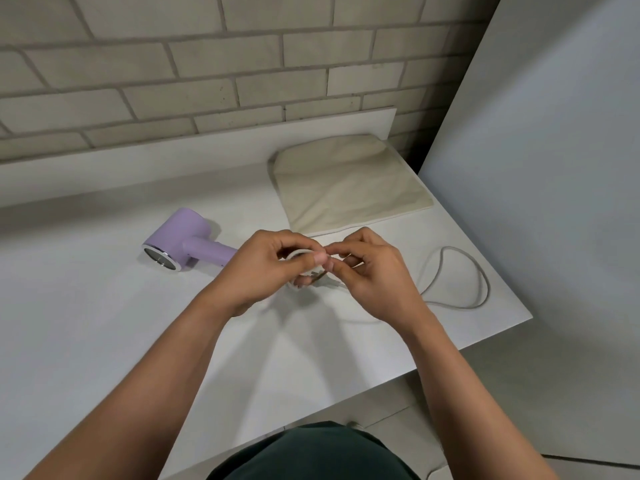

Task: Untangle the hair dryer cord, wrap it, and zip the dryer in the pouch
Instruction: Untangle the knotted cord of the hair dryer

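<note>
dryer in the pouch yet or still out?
Out. The dryer lies on its side on the table, left of the flat pouch; both hands work the cord.

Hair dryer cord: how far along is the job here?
In hand: both hands, left and right, coil the cord; one loop lies loose on the table. Left: the purple dryer is not yet in the flat pouch.

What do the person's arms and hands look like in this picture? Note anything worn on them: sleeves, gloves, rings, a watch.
Both forearms are bare up to the bottom edge of the picture, with no sleeves in view. The left hand and the right hand wear no gloves, and no rings, watch or bracelet show. The fingernails look short and unpainted.
</note>
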`<state>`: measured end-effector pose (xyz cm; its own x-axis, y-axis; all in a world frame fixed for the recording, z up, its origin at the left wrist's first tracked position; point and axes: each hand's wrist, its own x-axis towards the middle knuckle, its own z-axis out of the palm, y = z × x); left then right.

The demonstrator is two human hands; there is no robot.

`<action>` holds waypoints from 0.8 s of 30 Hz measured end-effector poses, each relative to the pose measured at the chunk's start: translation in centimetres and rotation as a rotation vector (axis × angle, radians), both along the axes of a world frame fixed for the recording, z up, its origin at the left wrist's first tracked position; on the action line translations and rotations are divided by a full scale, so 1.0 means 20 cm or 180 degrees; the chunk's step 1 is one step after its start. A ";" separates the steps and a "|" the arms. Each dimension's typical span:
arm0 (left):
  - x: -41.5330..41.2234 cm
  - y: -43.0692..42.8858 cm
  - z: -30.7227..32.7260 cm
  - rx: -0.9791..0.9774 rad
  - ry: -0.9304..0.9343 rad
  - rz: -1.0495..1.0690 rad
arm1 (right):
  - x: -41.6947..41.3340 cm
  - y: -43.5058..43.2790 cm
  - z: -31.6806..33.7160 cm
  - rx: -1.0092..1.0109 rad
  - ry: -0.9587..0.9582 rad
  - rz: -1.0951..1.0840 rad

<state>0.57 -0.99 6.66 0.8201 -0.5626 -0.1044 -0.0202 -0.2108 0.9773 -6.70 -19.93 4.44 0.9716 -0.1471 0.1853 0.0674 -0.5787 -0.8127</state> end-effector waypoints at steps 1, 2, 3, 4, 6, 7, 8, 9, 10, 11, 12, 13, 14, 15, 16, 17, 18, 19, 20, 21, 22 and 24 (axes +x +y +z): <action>0.00 0.00 0.00 -0.0105 0.0241 0.0066 | 0.00 0.00 0.01 0.0022 0.0094 0.0002; 0.01 0.00 0.00 -0.0180 0.0440 0.0137 | 0.01 0.00 0.01 0.0006 0.0182 0.0034; 0.01 0.00 0.00 -0.0190 0.0540 0.0184 | 0.01 0.00 0.01 -0.0042 0.0265 0.0075; 0.02 0.01 0.00 -0.0113 0.0517 0.0195 | 0.01 0.00 0.02 -0.0077 0.0353 0.0120; 0.05 0.03 -0.01 0.0591 -0.0298 0.0126 | 0.01 0.00 0.01 -0.0042 0.0453 0.0192; 0.07 0.04 -0.01 0.1050 -0.0942 0.0090 | 0.02 0.00 0.01 0.0007 0.0460 0.0211; 0.07 0.04 -0.02 0.1346 -0.1533 0.0128 | 0.02 -0.01 0.00 0.0088 0.0463 0.0214; 0.06 0.04 -0.02 0.1387 -0.1929 0.0265 | 0.02 -0.01 -0.01 0.0201 0.0475 0.0226; 0.04 0.03 -0.01 0.1256 -0.2100 0.0451 | 0.03 -0.02 -0.01 0.0285 0.0504 0.0263; 0.03 0.02 -0.01 0.1075 -0.2147 0.0635 | 0.03 -0.02 -0.02 0.0309 0.0535 0.0310; 0.01 0.01 -0.01 0.0926 -0.2101 0.0789 | 0.03 -0.03 -0.02 0.0260 0.0552 0.0370; 0.01 0.01 -0.02 0.0799 -0.1984 0.0922 | 0.03 -0.03 -0.02 0.0179 0.0560 0.0447; 0.00 0.00 -0.02 0.0735 -0.1846 0.1055 | 0.04 -0.03 -0.01 0.0117 0.0566 0.0517; 0.01 0.01 -0.03 0.0694 -0.1723 0.1161 | 0.04 -0.04 -0.01 0.0091 0.0581 0.0547; 0.01 0.01 -0.03 0.0701 -0.1635 0.1197 | 0.05 -0.04 -0.01 0.0082 0.0600 0.0550; 0.02 0.02 -0.04 0.0796 -0.1609 0.1165 | 0.05 -0.05 0.00 0.0059 0.0616 0.0562; 0.03 0.03 -0.05 0.0999 -0.1686 0.1074 | 0.06 -0.05 -0.01 -0.0001 0.0618 0.0589; 0.05 0.04 -0.06 0.1274 -0.1901 0.0918 | 0.06 -0.06 -0.01 -0.0063 0.0612 0.0621; 0.06 0.05 -0.06 0.1543 -0.2216 0.0669 | 0.07 -0.05 -0.01 -0.0109 0.0616 0.0650; 0.07 0.07 -0.06 0.1693 -0.2564 0.0311 | 0.07 -0.05 -0.01 -0.0137 0.0617 0.0678; 0.09 0.08 -0.07 0.1739 -0.2880 -0.0105 | 0.07 -0.05 -0.01 -0.0145 0.0608 0.0698; 0.12 0.09 -0.06 0.1778 -0.3236 -0.0747 | 0.07 -0.04 -0.01 -0.0142 0.0558 0.0705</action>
